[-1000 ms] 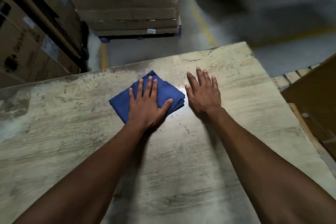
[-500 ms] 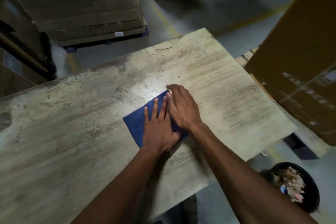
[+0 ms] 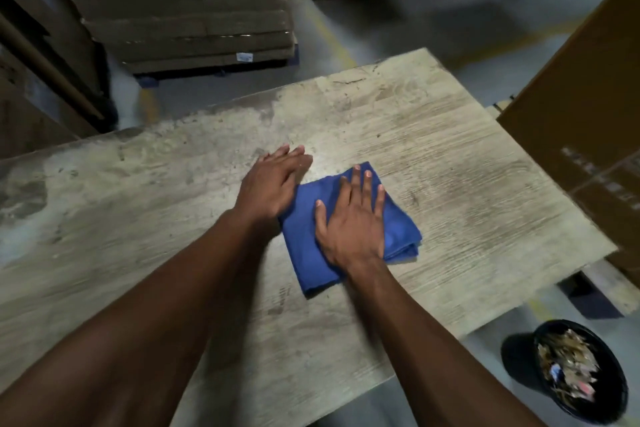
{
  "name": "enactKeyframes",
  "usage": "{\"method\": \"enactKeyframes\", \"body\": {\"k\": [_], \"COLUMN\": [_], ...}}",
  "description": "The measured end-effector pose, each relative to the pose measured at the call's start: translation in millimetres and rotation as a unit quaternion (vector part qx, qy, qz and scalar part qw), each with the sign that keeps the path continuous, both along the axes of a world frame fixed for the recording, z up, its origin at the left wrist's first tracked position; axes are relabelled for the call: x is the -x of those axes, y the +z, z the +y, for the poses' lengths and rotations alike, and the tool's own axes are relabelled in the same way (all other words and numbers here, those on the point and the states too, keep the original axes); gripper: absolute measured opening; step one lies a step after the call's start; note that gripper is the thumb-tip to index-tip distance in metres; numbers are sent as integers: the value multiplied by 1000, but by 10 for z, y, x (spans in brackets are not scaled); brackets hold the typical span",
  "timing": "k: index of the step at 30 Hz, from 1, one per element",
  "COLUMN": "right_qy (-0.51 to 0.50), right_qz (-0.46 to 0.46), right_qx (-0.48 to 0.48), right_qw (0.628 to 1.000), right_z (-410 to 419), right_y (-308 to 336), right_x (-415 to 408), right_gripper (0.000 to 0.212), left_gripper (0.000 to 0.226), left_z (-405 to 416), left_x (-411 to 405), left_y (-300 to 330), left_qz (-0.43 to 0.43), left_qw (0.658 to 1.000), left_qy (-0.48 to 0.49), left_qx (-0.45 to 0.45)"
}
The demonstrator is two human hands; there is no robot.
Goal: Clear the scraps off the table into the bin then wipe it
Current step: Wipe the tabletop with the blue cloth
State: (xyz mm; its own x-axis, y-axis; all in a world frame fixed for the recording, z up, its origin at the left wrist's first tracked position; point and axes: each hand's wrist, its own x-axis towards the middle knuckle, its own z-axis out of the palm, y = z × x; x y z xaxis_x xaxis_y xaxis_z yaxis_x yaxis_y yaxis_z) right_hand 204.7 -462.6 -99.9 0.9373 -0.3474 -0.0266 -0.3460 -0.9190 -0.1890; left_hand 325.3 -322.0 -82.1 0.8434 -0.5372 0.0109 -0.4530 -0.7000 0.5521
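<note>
- The right hand [image 3: 353, 218] lies flat and spread on the cloth [image 3: 398, 229].
- The left hand [image 3: 273, 184] is flat too, fingers together, touching the cloth's left edge.
- The cloth's long side runs away from the person.
- Bare table [image 3: 467, 166] lies past both hands.
- The bin [image 3: 543, 392] sits on the floor, right of the right arm.
</note>
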Motion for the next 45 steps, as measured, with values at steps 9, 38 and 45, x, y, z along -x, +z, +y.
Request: {"method": "enactKeyframes", "body": {"k": [9, 38, 45], "right_qy": [142, 46, 41], "right_qz": [2, 22, 14], "right_qx": [37, 34, 26], "right_qw": [989, 998, 999], "right_z": [-248, -75, -351], "right_y": [-93, 3, -10], "right_x": [195, 917, -60], "right_gripper": [82, 90, 87], "left_gripper": [60, 61, 58], "left_z": [-69, -188, -154], "left_x": [-189, 322, 230], "left_y": [-64, -80, -157], "left_qz": [-57, -93, -124], "left_qw": [986, 981, 977], "left_qy": [-82, -19, -32], "left_qx": [-130, -172, -169]}}
